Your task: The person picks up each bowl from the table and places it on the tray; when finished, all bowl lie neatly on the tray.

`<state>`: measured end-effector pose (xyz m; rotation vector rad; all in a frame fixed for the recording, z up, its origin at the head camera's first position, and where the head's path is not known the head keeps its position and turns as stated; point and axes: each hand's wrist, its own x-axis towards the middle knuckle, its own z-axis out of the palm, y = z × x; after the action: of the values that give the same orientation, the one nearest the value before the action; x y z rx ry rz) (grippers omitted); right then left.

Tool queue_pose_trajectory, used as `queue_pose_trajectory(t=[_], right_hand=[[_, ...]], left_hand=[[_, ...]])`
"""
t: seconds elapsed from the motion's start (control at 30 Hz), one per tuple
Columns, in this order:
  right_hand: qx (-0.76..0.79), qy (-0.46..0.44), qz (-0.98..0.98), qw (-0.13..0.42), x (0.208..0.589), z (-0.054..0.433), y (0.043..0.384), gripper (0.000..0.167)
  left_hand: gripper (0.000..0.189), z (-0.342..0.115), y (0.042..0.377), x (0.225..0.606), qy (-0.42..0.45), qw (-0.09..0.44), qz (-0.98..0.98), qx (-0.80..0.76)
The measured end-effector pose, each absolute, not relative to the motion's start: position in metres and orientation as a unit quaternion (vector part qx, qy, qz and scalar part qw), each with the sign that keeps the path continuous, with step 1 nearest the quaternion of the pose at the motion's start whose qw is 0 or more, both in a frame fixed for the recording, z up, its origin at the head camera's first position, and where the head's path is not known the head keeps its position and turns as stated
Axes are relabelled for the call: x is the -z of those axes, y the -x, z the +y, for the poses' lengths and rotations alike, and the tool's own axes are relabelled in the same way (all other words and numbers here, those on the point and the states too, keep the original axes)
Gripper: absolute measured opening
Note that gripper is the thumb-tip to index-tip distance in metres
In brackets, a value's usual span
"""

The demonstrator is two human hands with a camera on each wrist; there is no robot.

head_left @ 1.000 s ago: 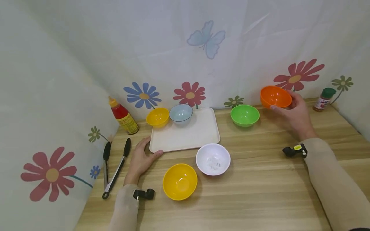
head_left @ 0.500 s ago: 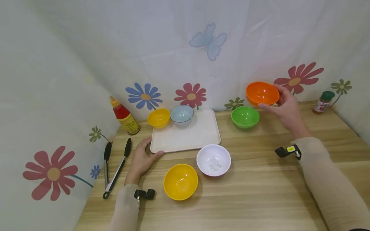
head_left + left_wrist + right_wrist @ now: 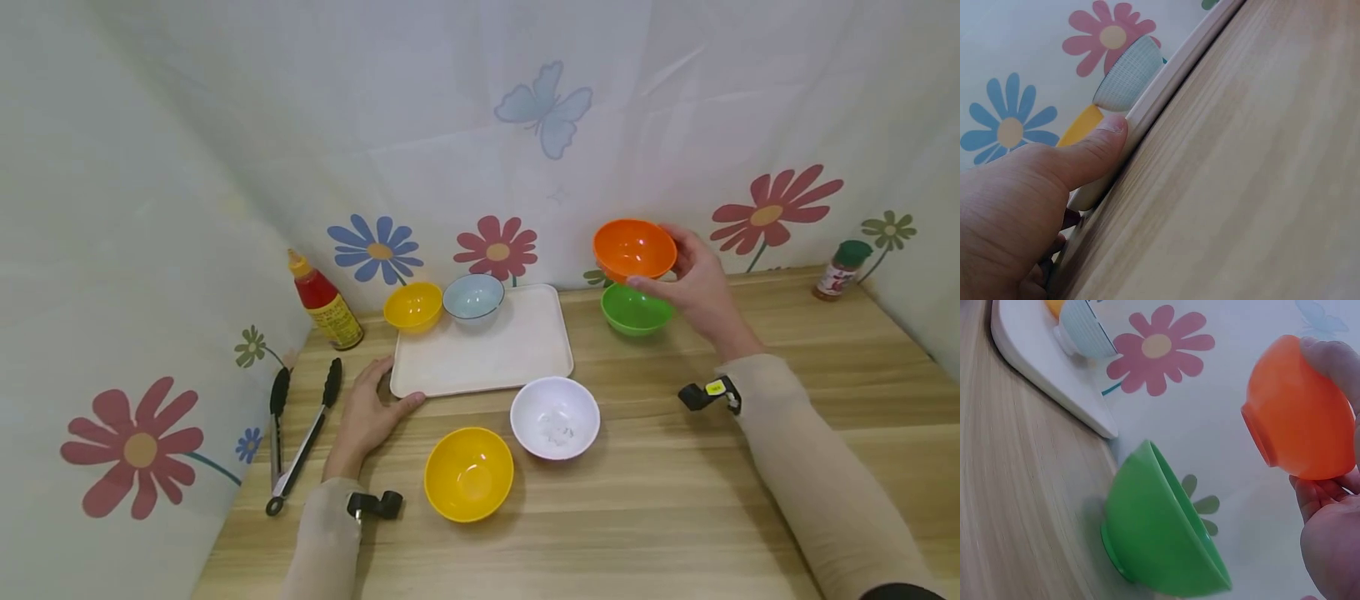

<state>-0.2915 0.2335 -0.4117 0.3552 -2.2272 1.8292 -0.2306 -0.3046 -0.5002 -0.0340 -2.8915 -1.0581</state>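
Note:
My right hand (image 3: 701, 287) grips an orange bowl (image 3: 634, 248) by its right side, thumb near the rim and fingers behind. The bowl is held upright in the air above a green bowl (image 3: 636, 312), overlapping its back edge in the head view. In the right wrist view a gap shows between the orange bowl (image 3: 1300, 415) and the green bowl (image 3: 1157, 531) on the table. My left hand (image 3: 367, 417) holds the near left corner of a white tray (image 3: 480, 358); its thumb lies on the front edge in the left wrist view.
On the tray's back left are a small yellow bowl (image 3: 413, 307) and a light blue bowl (image 3: 474, 298). Nearer stand a white bowl (image 3: 555, 418) and a larger yellow bowl (image 3: 468, 475). Tongs (image 3: 300, 442) and a sauce bottle (image 3: 325, 302) are left, a green-capped jar (image 3: 842, 271) far right.
My right hand has carried the orange bowl leftward, from beside the green bowl to above it. My left hand stays at the tray corner.

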Motion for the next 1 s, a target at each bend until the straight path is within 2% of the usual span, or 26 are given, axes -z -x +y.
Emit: queue_pose_trajectory(t=[1.0], right_hand=[[-0.624, -0.153, -0.762, 0.075, 0.425, 0.156, 0.321, 0.093]], left_hand=[[0.098, -0.305, 0.229, 0.5, 0.011, 0.033, -0.935, 0.353]])
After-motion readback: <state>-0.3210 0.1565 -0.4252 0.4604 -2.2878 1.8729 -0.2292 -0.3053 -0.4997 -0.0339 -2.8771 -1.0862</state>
